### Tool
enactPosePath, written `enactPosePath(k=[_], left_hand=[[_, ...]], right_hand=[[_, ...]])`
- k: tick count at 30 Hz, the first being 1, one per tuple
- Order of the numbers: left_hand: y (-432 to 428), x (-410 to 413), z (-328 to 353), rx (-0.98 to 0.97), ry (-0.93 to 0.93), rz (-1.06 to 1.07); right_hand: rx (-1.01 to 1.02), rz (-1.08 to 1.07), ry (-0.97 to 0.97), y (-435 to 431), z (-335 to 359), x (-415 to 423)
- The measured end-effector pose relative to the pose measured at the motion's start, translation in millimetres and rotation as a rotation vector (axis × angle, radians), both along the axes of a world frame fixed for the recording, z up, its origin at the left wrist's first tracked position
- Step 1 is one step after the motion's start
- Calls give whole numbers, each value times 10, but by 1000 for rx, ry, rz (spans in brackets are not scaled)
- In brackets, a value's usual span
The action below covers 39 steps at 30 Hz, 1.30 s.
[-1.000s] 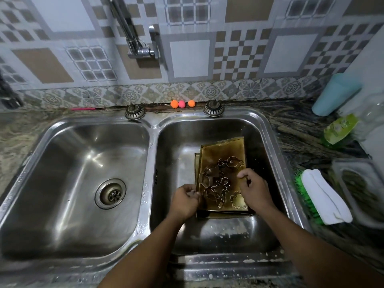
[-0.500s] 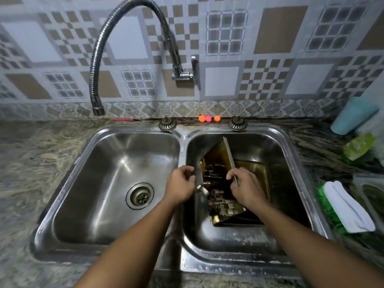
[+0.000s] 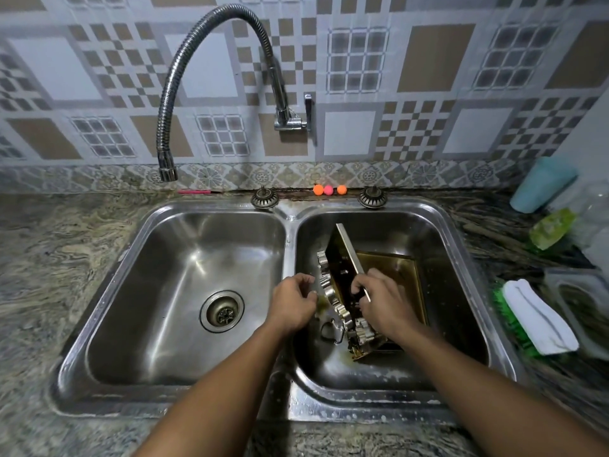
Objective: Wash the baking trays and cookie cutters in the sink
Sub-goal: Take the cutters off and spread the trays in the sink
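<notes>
A brass-coloured baking tray (image 3: 342, 255) stands tipped steeply on its left edge in the right sink basin (image 3: 445, 258). My right hand (image 3: 384, 300) grips its raised right rim. Several metal cookie cutters (image 3: 342, 313) are sliding off the tray's low side toward the basin floor. A second tray (image 3: 400, 275) lies flat underneath. My left hand (image 3: 293, 303) hovers at the divider beside the cutters, fingers curled, and I cannot tell whether it holds anything.
The left basin (image 3: 171, 278) has a round drain (image 3: 222, 311). A flexible tap (image 3: 171, 94) arches over it, spout at the left. On the right counter lie a green brush with a white cloth (image 3: 540, 316), a green bottle (image 3: 552, 227) and a teal cup (image 3: 542, 184).
The top tray went from lying flat with the cutters on it to standing steeply tilted, and the cutters slid to its low left side. My view rose, showing the tap.
</notes>
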<state>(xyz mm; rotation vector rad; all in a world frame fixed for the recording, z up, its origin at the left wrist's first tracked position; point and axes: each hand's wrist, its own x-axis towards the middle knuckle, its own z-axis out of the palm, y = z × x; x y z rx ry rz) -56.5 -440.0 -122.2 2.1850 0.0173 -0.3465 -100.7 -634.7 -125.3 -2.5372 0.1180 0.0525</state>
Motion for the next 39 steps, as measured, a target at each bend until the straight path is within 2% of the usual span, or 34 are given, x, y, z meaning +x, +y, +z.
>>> enactPosePath(k=[16,28,39], left_hand=[[51,-62,21,76,-22,-68],[24,-55,-10,83,31,-99],[-324,-104,175,-279,178,-40]], right_hand=[[-28,46,-40,73,90,-46],[77,-61,-60,-110,79,-35],[613,-354,-38,-782,264,-213]])
